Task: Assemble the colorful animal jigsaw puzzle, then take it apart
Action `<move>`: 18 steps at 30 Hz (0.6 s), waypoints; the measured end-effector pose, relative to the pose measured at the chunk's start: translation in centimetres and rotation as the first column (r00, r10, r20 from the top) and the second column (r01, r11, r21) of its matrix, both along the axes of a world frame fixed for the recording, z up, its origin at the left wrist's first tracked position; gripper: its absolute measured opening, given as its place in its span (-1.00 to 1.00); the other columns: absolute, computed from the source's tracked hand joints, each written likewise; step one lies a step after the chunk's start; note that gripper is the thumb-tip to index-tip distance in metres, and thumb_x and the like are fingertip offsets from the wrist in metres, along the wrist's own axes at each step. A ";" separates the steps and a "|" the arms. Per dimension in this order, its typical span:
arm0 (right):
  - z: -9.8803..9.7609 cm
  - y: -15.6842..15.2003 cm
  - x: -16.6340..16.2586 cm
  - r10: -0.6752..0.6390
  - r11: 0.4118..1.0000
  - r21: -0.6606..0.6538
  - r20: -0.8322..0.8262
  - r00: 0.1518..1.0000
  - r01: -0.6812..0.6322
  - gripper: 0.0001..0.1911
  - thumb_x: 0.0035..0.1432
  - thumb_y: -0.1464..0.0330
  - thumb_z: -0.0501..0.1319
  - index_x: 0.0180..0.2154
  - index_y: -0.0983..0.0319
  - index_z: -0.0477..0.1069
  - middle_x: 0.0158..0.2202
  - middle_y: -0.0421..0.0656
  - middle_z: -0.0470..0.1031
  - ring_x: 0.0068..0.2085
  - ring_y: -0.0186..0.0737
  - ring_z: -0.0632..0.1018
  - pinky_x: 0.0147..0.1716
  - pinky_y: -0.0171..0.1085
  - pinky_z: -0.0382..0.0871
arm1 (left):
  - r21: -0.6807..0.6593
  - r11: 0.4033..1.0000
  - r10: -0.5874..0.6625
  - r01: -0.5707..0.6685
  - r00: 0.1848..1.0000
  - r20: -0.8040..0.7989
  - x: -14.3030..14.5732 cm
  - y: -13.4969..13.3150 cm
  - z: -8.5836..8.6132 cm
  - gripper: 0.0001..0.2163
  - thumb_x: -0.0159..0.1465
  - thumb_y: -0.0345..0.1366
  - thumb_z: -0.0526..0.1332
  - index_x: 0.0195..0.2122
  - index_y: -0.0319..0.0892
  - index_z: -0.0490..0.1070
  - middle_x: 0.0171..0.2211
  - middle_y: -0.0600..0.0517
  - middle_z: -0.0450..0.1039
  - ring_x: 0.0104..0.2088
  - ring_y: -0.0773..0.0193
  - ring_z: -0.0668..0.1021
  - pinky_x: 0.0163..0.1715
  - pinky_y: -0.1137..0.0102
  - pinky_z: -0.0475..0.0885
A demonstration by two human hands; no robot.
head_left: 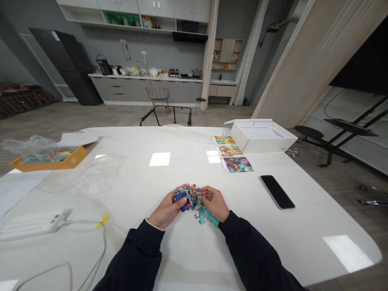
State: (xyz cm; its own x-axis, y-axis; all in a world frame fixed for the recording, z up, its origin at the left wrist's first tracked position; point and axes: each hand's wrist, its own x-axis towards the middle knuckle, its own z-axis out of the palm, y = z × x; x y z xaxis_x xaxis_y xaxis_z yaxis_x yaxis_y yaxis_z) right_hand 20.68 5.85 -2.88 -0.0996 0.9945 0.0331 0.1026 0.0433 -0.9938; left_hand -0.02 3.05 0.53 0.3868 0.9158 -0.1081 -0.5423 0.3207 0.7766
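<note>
My left hand point(167, 208) is closed around a bunch of jigsaw puzzle pieces point(185, 197), dark blue and multicoloured with pale cut edges, thumb on top. My right hand point(216, 202) is at the right side of the bunch, its fingers curled and pinched together over a small puzzle piece, mostly hidden by the fingertips. Below the right hand, teal puzzle pieces point(206, 217) lie on the white table point(188, 250), partly covered by the hand. Past the hands lies a picture sheet point(232, 151) with three colourful scenes.
A white box point(266, 141) stands at the back right, near a black phone point(277, 192). On the left are an orange tray point(74, 159) of puzzle pieces with clear plastic, a plastic bag point(97, 173), white papers point(20, 188), and a white power strip point(33, 224) with cables.
</note>
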 end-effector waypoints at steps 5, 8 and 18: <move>0.1 0.4 0.7 -0.154 0.988 0.006 -0.050 0.987 0.154 -0.69 0.04 0.18 0.42 -0.22 0.22 0.54 -0.34 -0.09 0.61 -0.34 -0.14 0.61 -0.31 -0.18 0.53 | -0.023 0.999 0.040 -0.040 0.999 -0.019 -0.1 0.1 -0.2 -0.50 0.22 -0.22 0.47 0.17 -0.18 0.47 0.20 -0.24 0.45 0.17 -0.08 0.51 0.20 0.07 0.36; 0.3 0.4 0.7 -0.171 0.985 0.011 -0.071 0.983 0.172 -0.67 0.03 0.17 0.44 -0.22 0.21 0.54 -0.33 -0.10 0.62 -0.31 -0.13 0.63 -0.25 -0.17 0.55 | -0.049 0.999 0.006 -0.008 0.999 -0.039 0.3 0.0 -0.6 -0.50 0.19 -0.23 0.50 0.14 -0.20 0.49 0.13 -0.23 0.50 0.09 -0.04 0.56 0.17 0.09 0.38; 0.7 0.3 0.4 -0.058 0.998 -0.019 -0.215 0.975 0.055 -0.65 -0.01 0.19 0.46 -0.20 0.21 0.55 -0.22 -0.04 0.67 -0.13 -0.05 0.67 0.00 -0.05 0.54 | 0.005 1.000 0.018 -0.017 0.994 -0.104 1.0 -0.2 -0.5 -0.52 0.18 -0.24 0.50 0.11 -0.20 0.48 0.07 -0.19 0.53 0.05 0.04 0.57 0.11 0.18 0.41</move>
State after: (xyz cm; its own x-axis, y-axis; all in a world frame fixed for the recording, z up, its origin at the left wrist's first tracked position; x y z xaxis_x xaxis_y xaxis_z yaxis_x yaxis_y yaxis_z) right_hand 21.11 6.16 -2.16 -0.0351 0.9988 0.0351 -0.1116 0.0310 -0.9933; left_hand 0.93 2.81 0.07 0.3574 0.9230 -0.1427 -0.4644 0.3082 0.8303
